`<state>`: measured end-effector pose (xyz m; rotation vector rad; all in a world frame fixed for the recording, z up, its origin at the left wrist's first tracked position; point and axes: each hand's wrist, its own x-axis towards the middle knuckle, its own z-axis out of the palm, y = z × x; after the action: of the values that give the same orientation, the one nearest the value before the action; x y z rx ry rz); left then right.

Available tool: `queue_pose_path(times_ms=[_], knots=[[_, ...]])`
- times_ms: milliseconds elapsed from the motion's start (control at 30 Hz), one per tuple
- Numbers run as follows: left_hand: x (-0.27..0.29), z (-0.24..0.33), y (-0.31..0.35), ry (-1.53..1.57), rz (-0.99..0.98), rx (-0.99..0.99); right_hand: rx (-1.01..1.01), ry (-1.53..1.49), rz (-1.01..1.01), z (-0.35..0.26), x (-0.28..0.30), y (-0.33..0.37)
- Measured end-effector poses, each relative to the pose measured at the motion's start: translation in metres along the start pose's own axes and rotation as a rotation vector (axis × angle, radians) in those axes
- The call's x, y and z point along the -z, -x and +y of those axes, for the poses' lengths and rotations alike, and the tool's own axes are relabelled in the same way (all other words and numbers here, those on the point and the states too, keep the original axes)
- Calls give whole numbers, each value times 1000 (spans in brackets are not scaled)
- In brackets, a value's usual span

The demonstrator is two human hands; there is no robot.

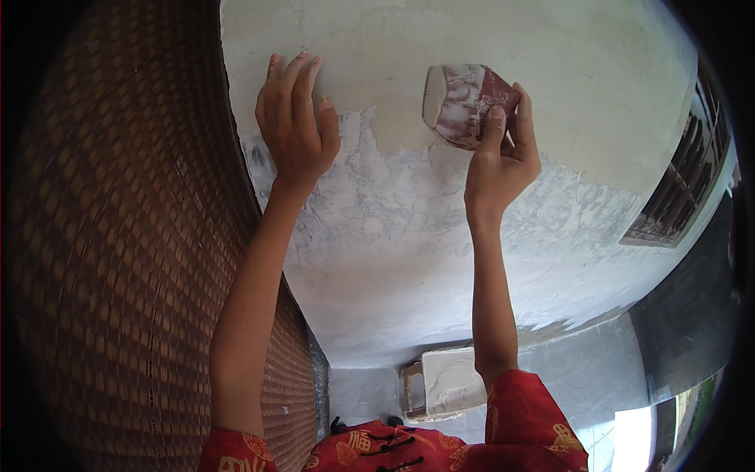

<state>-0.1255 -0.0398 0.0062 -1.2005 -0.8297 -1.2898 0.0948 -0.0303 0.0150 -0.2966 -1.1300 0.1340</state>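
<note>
My right hand (pixel 503 157) grips a dark red putty scraper (pixel 470 102) smeared with white plaster, thumb on its near face and fingers behind it. The scraper's pale, coated edge points left and lies against or very close to the wall. Higher on the left, my left hand (pixel 295 118) rests on the wall with fingers spread, holding nothing. The wall (pixel 409 212) has a smooth cream coat in its upper part and a patchy white and grey surface below. A ragged border between the two runs just below the scraper.
A woven brown panel (pixel 141 204) stands close along the left side. Below, a tray (pixel 452 381) of pale plaster sits near the foot of the wall on grey floor tiles (pixel 578 370). A dark slatted opening (pixel 680 177) is set in the wall at right.
</note>
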Motion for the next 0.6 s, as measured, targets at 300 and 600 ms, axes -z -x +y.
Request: queue_pose_path(times_ms=[300, 600], knots=[[5, 0, -3, 16, -13, 5, 35, 60, -172, -5, -23, 18], [4, 0, -3, 16, -12, 10, -63, 4, -182, -17, -25, 16]])
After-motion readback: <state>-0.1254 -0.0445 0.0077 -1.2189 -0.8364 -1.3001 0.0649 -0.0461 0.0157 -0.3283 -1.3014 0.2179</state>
